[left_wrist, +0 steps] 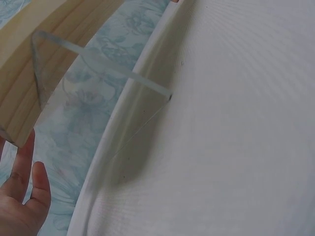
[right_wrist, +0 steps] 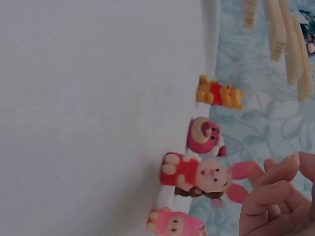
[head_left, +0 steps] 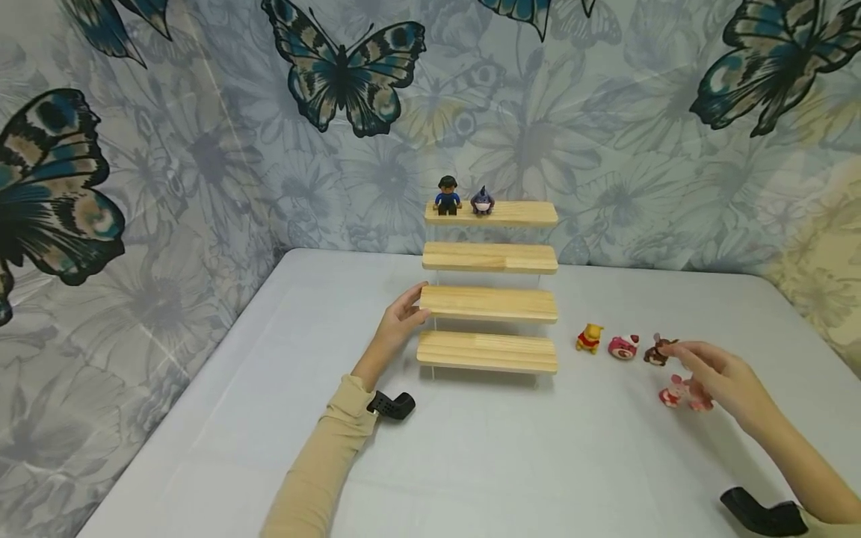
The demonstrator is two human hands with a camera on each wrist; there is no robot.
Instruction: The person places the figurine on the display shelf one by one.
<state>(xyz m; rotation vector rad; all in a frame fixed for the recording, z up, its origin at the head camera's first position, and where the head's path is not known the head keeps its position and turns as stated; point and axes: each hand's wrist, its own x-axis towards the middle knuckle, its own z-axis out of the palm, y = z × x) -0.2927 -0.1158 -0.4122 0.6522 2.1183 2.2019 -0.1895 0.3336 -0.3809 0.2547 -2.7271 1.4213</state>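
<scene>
A tiered display shelf (head_left: pixel 487 304) of pale wooden boards on clear supports stands mid-table. My left hand (head_left: pixel 403 317) rests against the left end of its second-lowest board, fingers fairly straight; in the left wrist view, fingertips (left_wrist: pixel 25 142) touch the board's end. At the right, my right hand (head_left: pixel 723 373) hovers by a brown big-eared figurine (head_left: pixel 655 350), fingers loosely bent. The right wrist view shows the hand (right_wrist: pixel 280 201) beside the pink ears of a piglet figurine (right_wrist: pixel 189 172), with nothing visible between its fingers. That piglet partly hides the brown figurine.
A yellow bear figurine (head_left: pixel 589 338) and a magenta bear figurine (head_left: pixel 622 347) stand right of the shelf. Another pink figurine (right_wrist: pixel 174 223) is near the piglet. On the top board stand a dark-haired toy person (head_left: pixel 447 196) and a purple-grey donkey figurine (head_left: pixel 482 202).
</scene>
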